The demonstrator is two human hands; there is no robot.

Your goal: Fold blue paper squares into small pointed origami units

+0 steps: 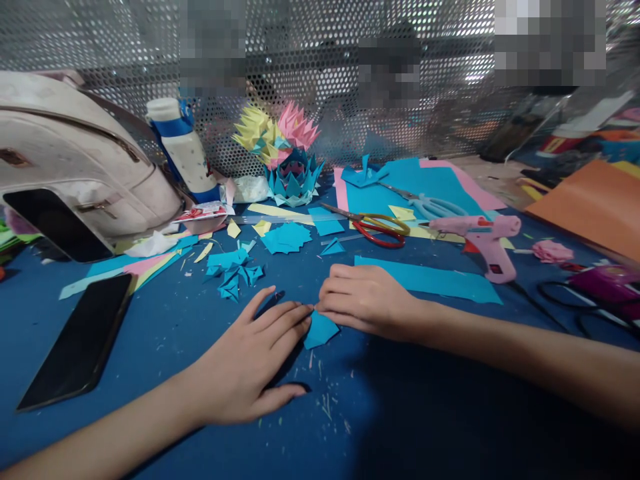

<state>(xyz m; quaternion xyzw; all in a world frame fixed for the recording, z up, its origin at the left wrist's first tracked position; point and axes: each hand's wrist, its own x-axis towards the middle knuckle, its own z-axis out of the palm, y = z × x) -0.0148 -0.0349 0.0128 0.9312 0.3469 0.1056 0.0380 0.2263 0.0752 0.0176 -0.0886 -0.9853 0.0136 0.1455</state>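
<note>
A small piece of blue paper (320, 330), partly folded, lies on the blue table between my two hands. My left hand (263, 347) is spread out low over the table, thumb apart, its fingertips touching the paper's left edge. From the other side, the curled fingers of my right hand (365, 301) close on the paper's upper corner; the fold under the fingertips is hidden. Folded blue paper pieces (233, 270) sit just beyond my left hand. A long blue paper strip (430, 277) runs behind my right wrist.
Red-and-yellow-handled scissors (377, 225), a pink glue gun (483, 237) and blue paper sheets (440, 183) lie farther back. A paper flower model (295, 177) stands by the perforated metal panel (330, 73). Two phones (80, 340), a bottle (185, 153) and a backpack (75, 140) occupy the left.
</note>
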